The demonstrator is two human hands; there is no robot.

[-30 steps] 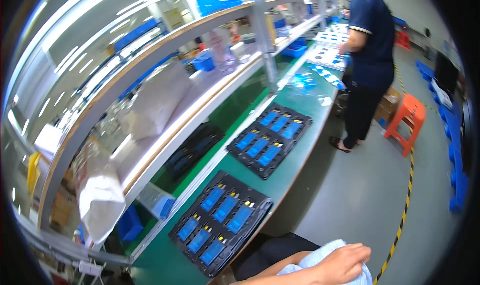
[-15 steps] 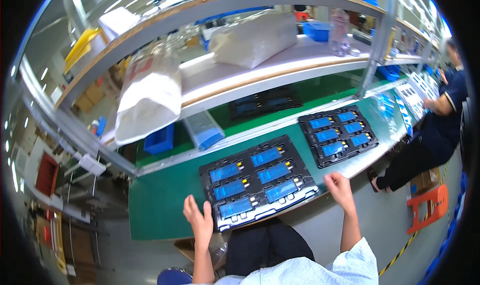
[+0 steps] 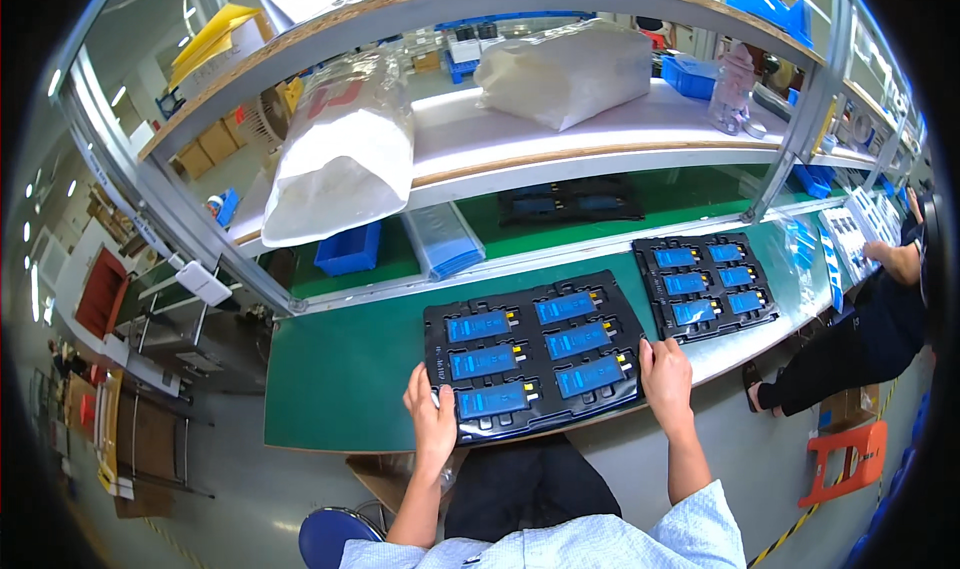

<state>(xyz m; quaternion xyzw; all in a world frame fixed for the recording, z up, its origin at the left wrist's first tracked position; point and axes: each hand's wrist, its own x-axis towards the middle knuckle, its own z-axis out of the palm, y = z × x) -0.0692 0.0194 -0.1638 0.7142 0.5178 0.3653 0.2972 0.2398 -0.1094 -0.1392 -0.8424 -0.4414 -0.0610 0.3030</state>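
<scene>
A black plastic tray [image 3: 545,369] lies at the front edge of the green bench, with several flat blue batteries [image 3: 578,339] with yellow tabs set in its recesses. My left hand [image 3: 432,427] holds the tray's left side near the front corner, thumb on the rim. On the opposite side, my right hand [image 3: 668,381] has its fingers closed around the right edge. A second black tray [image 3: 714,321] of similar blue batteries sits just beyond my right hand.
Behind the trays, a blue bin [image 3: 348,251] and a stack of clear plastic sleeves [image 3: 446,244] stand beneath a shelf [image 3: 600,154] carrying white bags [image 3: 345,149]. Another dark tray [image 3: 570,201] lies under that shelf. A co-worker [image 3: 850,344] stands at the right, near an orange stool [image 3: 848,469].
Both hands have come in from beside the near tray and closed on its left and right edges. The whole view has shifted, and the co-worker appears farther right.
</scene>
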